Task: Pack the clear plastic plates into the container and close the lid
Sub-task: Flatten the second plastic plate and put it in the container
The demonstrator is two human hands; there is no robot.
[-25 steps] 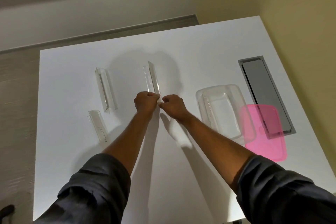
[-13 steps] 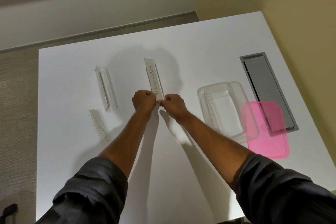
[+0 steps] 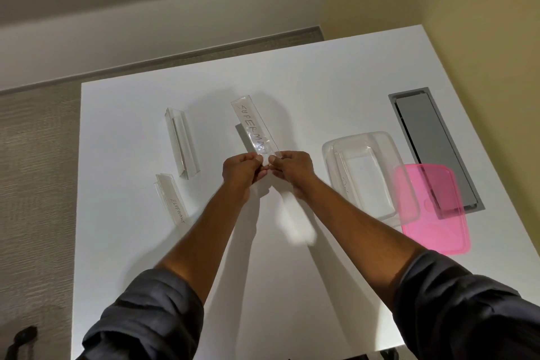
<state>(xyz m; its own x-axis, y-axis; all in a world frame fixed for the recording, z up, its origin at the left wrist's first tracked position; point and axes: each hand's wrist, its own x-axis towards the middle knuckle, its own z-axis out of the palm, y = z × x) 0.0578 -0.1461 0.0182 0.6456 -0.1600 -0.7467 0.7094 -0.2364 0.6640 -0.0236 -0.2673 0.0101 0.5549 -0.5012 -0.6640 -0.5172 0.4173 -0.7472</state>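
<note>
A clear plastic plate (image 3: 253, 127) with handwritten letters is lifted off the white table (image 3: 306, 79), tilted away from me. My left hand (image 3: 241, 170) and my right hand (image 3: 292, 166) both pinch its near end. Two more clear plates lie to the left: a long one (image 3: 181, 147) and a shorter lettered one (image 3: 172, 202). The clear container (image 3: 368, 172) stands open to the right, with one plate (image 3: 342, 174) leaning along its left inner wall. The pink lid (image 3: 431, 207) lies flat against the container's right side.
A grey metal cable hatch (image 3: 432, 143) is set into the table at the far right, partly under the pink lid. The table's left edge drops to a carpeted floor (image 3: 35, 184). A yellowish wall runs along the right.
The plate between my hands has risen off the table and turned from standing on edge to showing its lettered face. Both hands stayed together at its near end.
</note>
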